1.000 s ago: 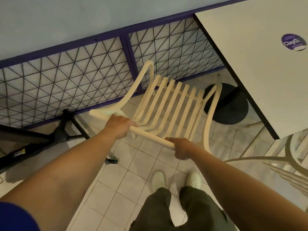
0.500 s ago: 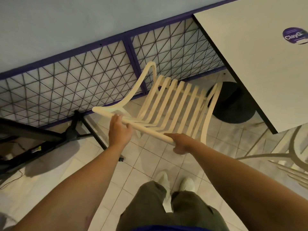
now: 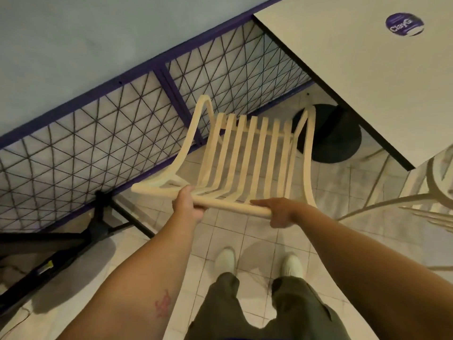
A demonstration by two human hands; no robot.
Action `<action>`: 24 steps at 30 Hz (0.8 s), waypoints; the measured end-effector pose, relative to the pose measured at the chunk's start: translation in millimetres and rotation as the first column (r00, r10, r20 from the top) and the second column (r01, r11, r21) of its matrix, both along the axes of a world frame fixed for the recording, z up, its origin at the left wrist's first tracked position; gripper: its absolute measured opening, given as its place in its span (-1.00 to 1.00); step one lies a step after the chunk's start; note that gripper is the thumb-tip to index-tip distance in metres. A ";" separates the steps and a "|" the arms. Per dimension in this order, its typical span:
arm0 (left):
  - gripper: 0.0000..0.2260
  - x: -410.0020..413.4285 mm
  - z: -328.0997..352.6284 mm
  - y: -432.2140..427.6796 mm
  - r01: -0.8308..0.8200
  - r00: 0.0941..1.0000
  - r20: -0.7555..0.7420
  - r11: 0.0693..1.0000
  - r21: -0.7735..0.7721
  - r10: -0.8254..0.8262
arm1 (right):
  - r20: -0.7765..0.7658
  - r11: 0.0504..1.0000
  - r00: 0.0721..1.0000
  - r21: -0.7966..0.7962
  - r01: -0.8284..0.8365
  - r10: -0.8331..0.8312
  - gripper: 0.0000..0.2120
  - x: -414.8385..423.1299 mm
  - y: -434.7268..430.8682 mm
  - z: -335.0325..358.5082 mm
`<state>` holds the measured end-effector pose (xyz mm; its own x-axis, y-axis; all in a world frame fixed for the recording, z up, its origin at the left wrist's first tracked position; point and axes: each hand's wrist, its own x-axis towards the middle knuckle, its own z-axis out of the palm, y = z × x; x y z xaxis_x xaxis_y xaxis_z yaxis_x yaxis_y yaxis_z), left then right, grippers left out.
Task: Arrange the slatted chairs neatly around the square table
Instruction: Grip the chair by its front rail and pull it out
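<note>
White tiled floor [image 3: 245,239] runs beneath a purple-framed wire grille [image 3: 122,133] on the left and the white surface [image 3: 367,82] at upper right, whose round black base [image 3: 335,138] lies just beyond the chair [image 3: 247,155]. Both hands hold the chair's top rail: the left hand [image 3: 187,207] curls round it near the left corner, and the right hand [image 3: 282,212] wraps its right end. Since half a second ago the chair has swung so its slats point straight ahead, its right side near the base, and the hands sit farther apart. Another chair [image 3: 436,200] shows at the right edge, beside the surface's corner.
</note>
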<state>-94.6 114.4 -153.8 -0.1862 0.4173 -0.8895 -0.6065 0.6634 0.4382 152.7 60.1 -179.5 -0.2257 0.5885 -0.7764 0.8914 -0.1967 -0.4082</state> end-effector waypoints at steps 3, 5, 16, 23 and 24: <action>-0.51 0.0 -4.4 4.9 -0.009 1.000 -0.026 1.000 0.003 0.009 | -0.004 0.999 0.999 0.014 -0.042 0.042 -0.19 -3.4 1.1 7.7; -0.49 -0.4 -7.7 5.6 -0.004 0.999 -0.049 1.000 0.001 0.004 | 0.001 0.998 0.998 0.012 -0.062 0.061 -0.19 -5.3 -1.2 11.1; -0.46 -16.7 -7.4 20.2 0.052 0.986 -0.157 0.998 -0.039 -0.058 | -0.023 0.999 1.000 -0.036 -0.019 0.018 -0.17 -23.9 -2.0 11.7; -0.49 -36.5 -7.6 47.4 0.181 0.965 -0.184 0.982 -0.044 -0.186 | -0.013 0.995 0.997 -0.056 0.079 -0.080 -0.13 -53.1 -2.3 6.9; -0.48 -38.9 -7.9 52.1 0.197 0.962 -0.182 0.979 -0.041 -0.201 | -0.014 0.994 0.995 -0.052 0.095 -0.096 -0.13 -57.6 -2.8 6.2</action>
